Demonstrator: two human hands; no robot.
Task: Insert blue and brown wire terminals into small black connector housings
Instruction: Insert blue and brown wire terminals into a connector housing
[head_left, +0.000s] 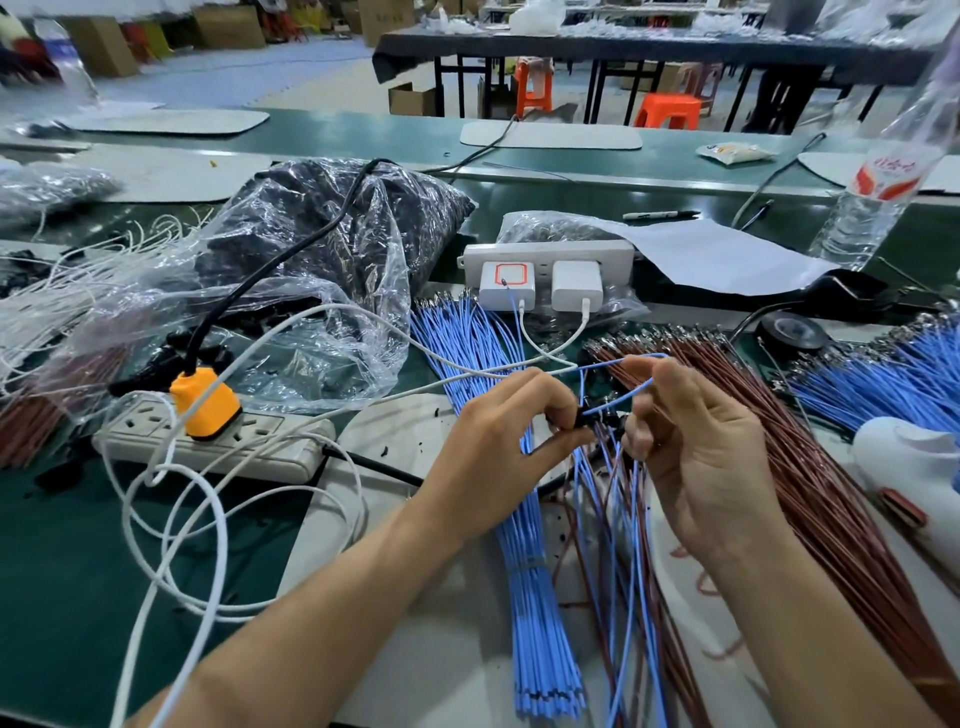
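Note:
My left hand (498, 436) pinches a small black connector housing (584, 418) between thumb and fingers, above the work mat. My right hand (696, 447) pinches a blue wire (631, 392) that loops up over its fingers and runs into the housing. Finished blue and brown wires (618, 545) hang down from between the hands. A tied bundle of blue wires (524, 519) lies under my left wrist. A thick fan of brown wires (810, 467) lies to the right of my right hand. The terminal tip is hidden by my fingers.
A beige power strip (218, 441) with an orange plug (205, 402) and white cables (176, 519) lies at left. Plastic bags of black parts (332, 249) sit behind it. A white strip with chargers (545, 270), more blue wires (883, 384) and a water bottle (872, 208) stand further back.

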